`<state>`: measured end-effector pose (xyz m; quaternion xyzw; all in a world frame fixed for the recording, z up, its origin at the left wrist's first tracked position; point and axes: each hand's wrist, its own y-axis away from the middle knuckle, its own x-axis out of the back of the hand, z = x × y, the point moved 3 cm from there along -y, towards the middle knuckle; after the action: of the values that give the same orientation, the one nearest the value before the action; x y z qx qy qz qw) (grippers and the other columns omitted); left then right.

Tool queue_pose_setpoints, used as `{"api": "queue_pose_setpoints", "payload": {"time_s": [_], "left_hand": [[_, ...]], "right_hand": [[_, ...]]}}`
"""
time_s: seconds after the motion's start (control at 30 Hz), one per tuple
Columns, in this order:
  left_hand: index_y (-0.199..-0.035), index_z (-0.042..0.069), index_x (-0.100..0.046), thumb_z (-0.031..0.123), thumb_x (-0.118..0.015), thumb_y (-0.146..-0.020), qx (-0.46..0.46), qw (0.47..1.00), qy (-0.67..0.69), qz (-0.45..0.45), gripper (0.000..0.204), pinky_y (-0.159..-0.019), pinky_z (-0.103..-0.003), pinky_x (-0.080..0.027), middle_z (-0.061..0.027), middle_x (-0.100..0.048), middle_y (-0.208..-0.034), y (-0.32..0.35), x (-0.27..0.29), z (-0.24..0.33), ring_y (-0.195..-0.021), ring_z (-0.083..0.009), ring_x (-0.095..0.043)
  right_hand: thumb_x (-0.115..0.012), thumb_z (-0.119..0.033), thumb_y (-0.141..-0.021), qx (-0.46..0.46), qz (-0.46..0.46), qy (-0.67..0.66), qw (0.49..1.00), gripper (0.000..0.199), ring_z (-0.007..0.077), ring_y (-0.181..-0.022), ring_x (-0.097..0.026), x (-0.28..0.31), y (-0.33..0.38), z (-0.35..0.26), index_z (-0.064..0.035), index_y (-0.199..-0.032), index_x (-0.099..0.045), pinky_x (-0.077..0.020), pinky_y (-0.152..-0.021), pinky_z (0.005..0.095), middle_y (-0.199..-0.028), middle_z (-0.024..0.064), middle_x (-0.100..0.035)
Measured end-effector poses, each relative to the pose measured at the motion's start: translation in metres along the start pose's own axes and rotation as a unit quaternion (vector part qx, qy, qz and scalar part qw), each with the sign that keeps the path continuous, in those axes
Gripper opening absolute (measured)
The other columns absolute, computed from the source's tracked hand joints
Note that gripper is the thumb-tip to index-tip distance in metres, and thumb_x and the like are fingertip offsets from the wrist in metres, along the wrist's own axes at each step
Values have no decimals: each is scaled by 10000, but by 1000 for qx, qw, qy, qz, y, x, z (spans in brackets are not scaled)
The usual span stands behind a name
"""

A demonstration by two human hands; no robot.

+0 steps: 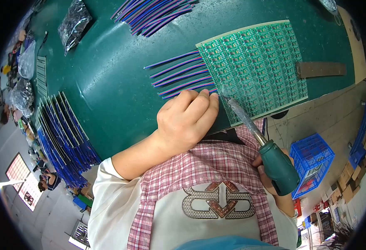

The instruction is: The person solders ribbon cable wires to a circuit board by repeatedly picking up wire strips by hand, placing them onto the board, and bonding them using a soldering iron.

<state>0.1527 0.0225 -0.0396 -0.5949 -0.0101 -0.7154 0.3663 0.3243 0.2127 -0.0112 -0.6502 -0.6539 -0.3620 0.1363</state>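
Soldering striped ribbon wires to a green circuit panel on a dark green bench.

Nearest, the right hand [270, 173] is closed around the green handle of a soldering iron [261, 143], whose metal shaft slants up and left so its tip meets the near-left edge of the green circuit panel [256, 66]. Just left of it, the left hand [187, 118] rests knuckles-up with fingers curled down, fingertips pressing the nearest ribbon wire [189, 88] where it reaches the panel edge. More ribbon wires [174, 68] fan left from that edge. Far left lies a stack of blue boards [62, 133]; farther off sits another wire bundle [154, 14].
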Motion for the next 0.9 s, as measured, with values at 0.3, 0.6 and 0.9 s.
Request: {"api": "queue_pose_setpoints", "payload": {"time_s": [0.3, 0.6, 0.9], "left_hand": [[-940, -7, -728, 69, -696, -631, -10, 1000, -9, -1, 320, -557, -267, -507, -80, -681, -885, -1, 0, 1, -718, -175, -631], [-934, -8, -728, 72, -700, -629, -12, 1000, -13, -2, 316, -547, -260, -501, -79, -680, -880, 0, 0, 1, -711, -169, -624], [-935, 0, -730, 77, -701, -627, -10, 1000, -17, -3, 319, -549, -260, -501, -78, -682, -888, 0, 0, 1, -710, -164, -622]], "right_hand": [[-677, -117, -785, 7, -7, -26, 1000, 63, 254, -713, -613, 0, 3, 6, -55, -788, -682, -477, -659, 352, -782, 63, -693], [-729, -121, -718, 10, -29, 1, 1000, 146, 240, -684, -624, 1, -1, 1, -101, -858, -695, -478, -613, 357, -834, 64, -677], [-709, -95, -745, 9, -31, -42, 999, 126, 234, -679, -637, 6, -11, -4, -74, -868, -688, -495, -626, 339, -780, 68, -693]]}}
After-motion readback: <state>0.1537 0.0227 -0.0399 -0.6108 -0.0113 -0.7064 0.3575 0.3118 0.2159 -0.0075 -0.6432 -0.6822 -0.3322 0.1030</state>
